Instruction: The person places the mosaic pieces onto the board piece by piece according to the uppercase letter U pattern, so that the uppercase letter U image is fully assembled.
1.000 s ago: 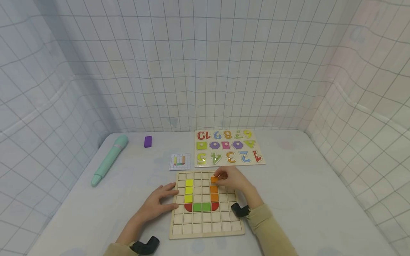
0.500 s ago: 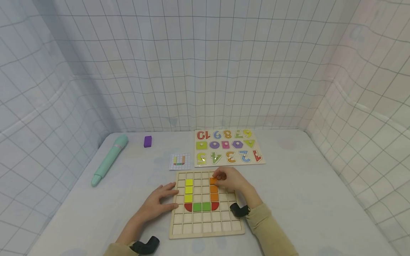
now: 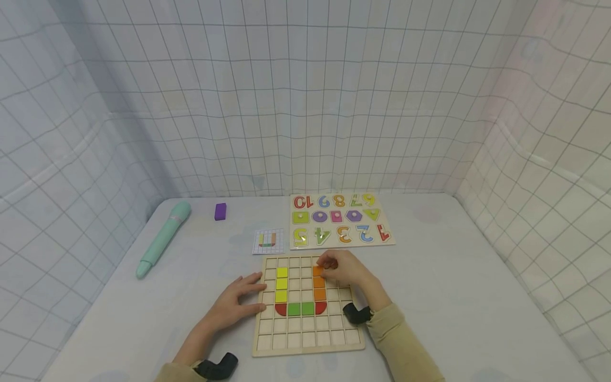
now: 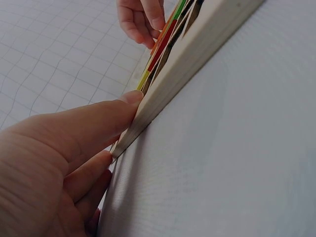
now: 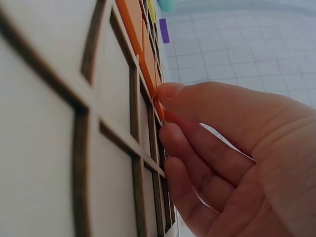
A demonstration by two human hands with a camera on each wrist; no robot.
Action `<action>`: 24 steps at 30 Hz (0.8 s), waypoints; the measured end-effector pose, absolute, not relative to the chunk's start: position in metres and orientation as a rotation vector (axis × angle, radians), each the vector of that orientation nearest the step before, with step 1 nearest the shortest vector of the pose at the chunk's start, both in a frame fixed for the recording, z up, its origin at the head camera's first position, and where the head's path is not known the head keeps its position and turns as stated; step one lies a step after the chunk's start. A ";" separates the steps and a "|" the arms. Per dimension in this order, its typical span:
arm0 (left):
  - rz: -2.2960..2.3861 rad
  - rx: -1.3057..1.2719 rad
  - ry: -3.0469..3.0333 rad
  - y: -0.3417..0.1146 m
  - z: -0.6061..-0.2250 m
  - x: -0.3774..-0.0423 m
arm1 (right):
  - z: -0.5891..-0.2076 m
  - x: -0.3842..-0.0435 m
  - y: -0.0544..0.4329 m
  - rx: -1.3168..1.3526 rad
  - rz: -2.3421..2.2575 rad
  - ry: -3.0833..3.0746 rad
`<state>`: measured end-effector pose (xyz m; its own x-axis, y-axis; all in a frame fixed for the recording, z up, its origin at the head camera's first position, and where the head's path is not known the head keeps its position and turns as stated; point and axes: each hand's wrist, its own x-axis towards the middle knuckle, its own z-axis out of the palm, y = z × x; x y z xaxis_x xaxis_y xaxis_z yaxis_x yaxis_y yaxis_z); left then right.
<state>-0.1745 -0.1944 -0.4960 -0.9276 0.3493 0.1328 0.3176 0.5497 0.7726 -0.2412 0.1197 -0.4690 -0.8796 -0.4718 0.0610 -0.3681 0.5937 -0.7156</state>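
Note:
A wooden grid board (image 3: 309, 352) lies on the white cloth, with coloured tiles forming a U. Yellow square tiles (image 3: 282, 284) make its left side, orange square tiles (image 3: 319, 294) its right. Two green squares (image 3: 294, 309) and two rounded red corner pieces (image 3: 321, 308) form the bottom. At the top of the orange column, my right hand (image 3: 347, 269) pinches the uppermost orange tile (image 3: 317, 271) between thumb and index finger, at its cell. Fairly straight, the fingers of my left hand (image 3: 231, 301) touch the board's left edge; the left wrist view shows the thumb (image 4: 131, 97) on that rim.
Behind the board lie a small pattern card (image 3: 268, 242) with a printed U and a number-and-shape puzzle board (image 3: 342, 220). Farther left are a purple block (image 3: 220, 211) and a mint-green stick-shaped object (image 3: 164, 239). Grid-patterned cloth walls (image 3: 305, 106) enclose the table.
The uppermost orange tile has shifted slightly down and left, to line up with the orange column. My right hand moved slightly with it; the left hand stayed still.

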 end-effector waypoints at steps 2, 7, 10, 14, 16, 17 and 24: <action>1.346 0.580 2.733 -0.194 -0.496 -0.175 | -0.469 -0.241 0.120 -0.711 -1.158 2.678; 1.341 0.564 2.732 -0.194 -0.496 -0.175 | -0.470 -0.241 0.120 -0.703 -1.175 2.666; 1.351 0.557 2.720 -0.193 -0.496 -0.174 | -0.472 -0.241 0.122 -0.680 -1.179 2.653; 1.356 0.535 2.702 -0.193 -0.498 -0.174 | -0.478 -0.241 0.128 -0.639 -1.197 2.635; 1.353 0.524 2.702 -0.193 -0.498 -0.174 | -0.480 -0.242 0.131 -0.624 -1.233 2.618; 1.352 0.520 2.704 -0.194 -0.498 -0.174 | -0.481 -0.242 0.133 -0.626 -1.252 2.614; 1.359 0.555 2.715 -0.195 -0.498 -0.176 | -0.483 -0.238 0.145 -0.700 -1.311 2.608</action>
<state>-0.1760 -0.1946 -0.4983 -0.9338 0.3404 0.1100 0.2920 0.5477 0.7841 -0.2376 0.1452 -0.4835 -0.8819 -0.4642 0.0819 -0.3426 0.5119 -0.7878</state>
